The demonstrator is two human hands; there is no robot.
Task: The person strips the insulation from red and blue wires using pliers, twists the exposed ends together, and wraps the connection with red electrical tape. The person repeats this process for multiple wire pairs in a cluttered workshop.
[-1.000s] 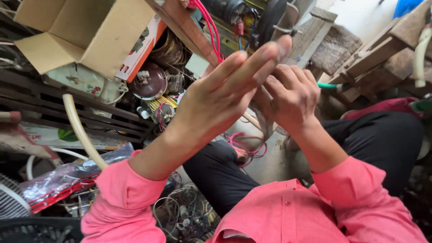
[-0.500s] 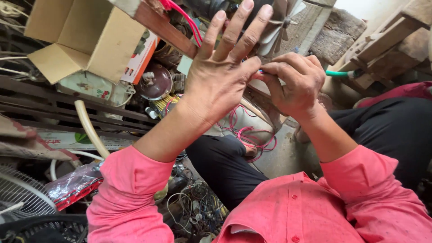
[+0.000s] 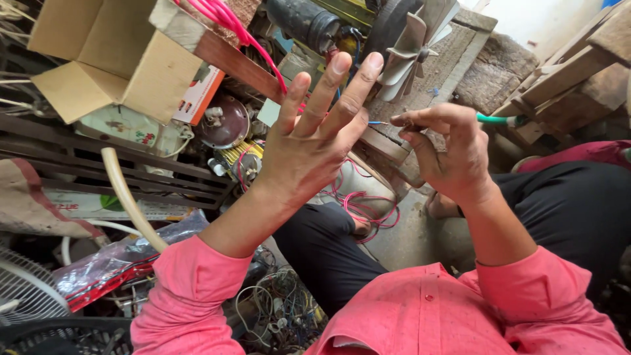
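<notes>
Cardboard box (image 3: 112,62) sits open at far left among clutter. Moving right, we see our left hand (image 3: 309,141) raised, fingers spread, its grip open and empty. Beside it, our right hand (image 3: 447,154) pinches a thin blue wire (image 3: 377,123), its grip closed, with a green-handled tool (image 3: 499,119) poking out behind.

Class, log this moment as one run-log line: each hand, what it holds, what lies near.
left hand: raised, open, holds nothing | right hand: pinching thin wire, green-handled tool | near: cardboard box, fan blade, pink wire coil
</notes>
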